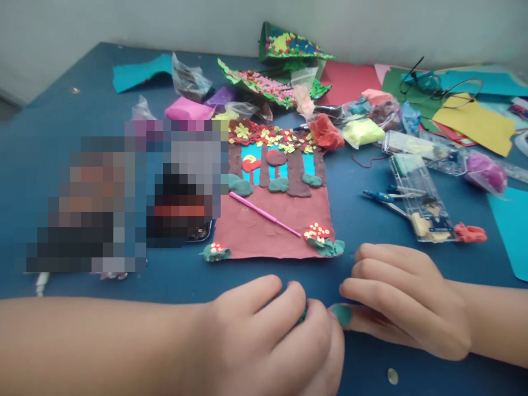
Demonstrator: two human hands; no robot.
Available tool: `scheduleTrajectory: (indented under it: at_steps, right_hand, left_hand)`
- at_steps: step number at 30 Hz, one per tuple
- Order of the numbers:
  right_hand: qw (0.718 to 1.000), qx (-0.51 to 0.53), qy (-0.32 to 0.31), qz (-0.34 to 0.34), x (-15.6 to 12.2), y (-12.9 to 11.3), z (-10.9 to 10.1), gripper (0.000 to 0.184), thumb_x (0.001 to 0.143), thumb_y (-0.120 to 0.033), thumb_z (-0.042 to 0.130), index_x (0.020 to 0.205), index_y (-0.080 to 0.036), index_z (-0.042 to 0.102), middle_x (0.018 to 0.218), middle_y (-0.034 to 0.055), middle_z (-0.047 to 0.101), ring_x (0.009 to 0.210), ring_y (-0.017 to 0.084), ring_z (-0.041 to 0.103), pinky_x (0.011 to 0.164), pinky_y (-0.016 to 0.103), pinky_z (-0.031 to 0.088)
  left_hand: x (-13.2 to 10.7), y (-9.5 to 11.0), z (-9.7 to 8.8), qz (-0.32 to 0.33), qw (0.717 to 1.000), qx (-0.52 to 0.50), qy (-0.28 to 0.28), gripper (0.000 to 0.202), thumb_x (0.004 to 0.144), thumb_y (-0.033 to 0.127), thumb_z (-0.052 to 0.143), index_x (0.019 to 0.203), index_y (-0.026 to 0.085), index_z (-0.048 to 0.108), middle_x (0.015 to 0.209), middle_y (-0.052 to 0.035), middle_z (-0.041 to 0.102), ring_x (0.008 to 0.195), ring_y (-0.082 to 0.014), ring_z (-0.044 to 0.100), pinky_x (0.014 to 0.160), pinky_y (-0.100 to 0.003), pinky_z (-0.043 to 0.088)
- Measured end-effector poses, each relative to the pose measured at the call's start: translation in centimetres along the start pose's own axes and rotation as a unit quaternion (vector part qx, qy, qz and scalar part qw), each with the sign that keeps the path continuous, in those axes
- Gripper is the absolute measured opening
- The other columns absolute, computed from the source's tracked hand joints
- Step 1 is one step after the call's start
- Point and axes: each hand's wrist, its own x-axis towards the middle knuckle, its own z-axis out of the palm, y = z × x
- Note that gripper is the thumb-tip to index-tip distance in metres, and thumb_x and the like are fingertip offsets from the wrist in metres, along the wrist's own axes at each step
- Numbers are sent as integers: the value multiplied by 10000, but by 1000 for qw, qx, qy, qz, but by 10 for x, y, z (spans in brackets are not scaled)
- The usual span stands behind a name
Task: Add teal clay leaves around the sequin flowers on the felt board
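My left hand (pixel 272 335) lies low on the blue table (pixel 61 110), fingers curled and pinched on a small lump of teal clay (pixel 341 314) that shows between both hands. My right hand (pixel 406 300) rests beside it, fingers curled, its thumb touching the same teal lump. Just beyond the hands lies a clay picture (pixel 274 198) with brown ground, tree trunks, red-and-yellow leaves and spotted mushrooms (pixel 317 234). A pink stick tool (pixel 264 213) lies across its brown part.
Bags of coloured clay (pixel 363 132), a clear plastic case (pixel 421 201), a blue compass (pixel 383 198), coloured paper sheets (pixel 474 121) and decorated paper pieces (pixel 268 82) crowd the back and right. A blurred-out patch covers the left. A small round bit (pixel 392 376) lies near the front edge.
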Motion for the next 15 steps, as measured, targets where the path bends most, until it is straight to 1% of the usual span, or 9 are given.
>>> scheduleTrajectory:
  at_steps: [3,6,10,13,15]
  right_hand:
    - [1000,-6,5,-8,0,-1,-2,156,978,-205,424,913,-115,533,632,29,549,582,155,489,522,291,428]
    - [1000,-6,0,-9,0,-2,-3,174,980,-210,418,880,-132,537,615,15,525,577,147,459,517,283,412]
    - [1000,0,-2,1,-2,-3,-1,191,981,-226,428,838,-149,529,603,9,501,568,144,436,514,281,390]
    - [999,-2,35,1,-1,-3,2,195,982,-266,450,845,-147,521,599,9,499,561,150,441,502,290,369]
    - [998,-10,56,-4,0,-3,4,225,964,-341,511,864,-139,521,592,2,501,555,147,445,489,289,355]
  left_hand:
    - [3,-3,2,13,999,-35,13,261,911,153,457,885,139,716,796,-26,671,641,-153,596,524,-296,463]
    - [3,-3,5,8,998,-45,38,157,863,149,549,794,145,689,766,-32,669,616,-151,592,564,-301,497]
    - [4,-1,6,7,998,-43,50,169,874,141,538,767,166,666,765,-26,676,627,-152,597,598,-307,514]
    - [7,-1,5,-9,997,-59,48,187,889,120,499,770,150,639,728,-25,665,598,-156,598,605,-324,510]
    - [8,-3,2,-30,996,-67,46,187,909,129,478,793,136,624,697,-22,658,590,-156,604,614,-322,508]
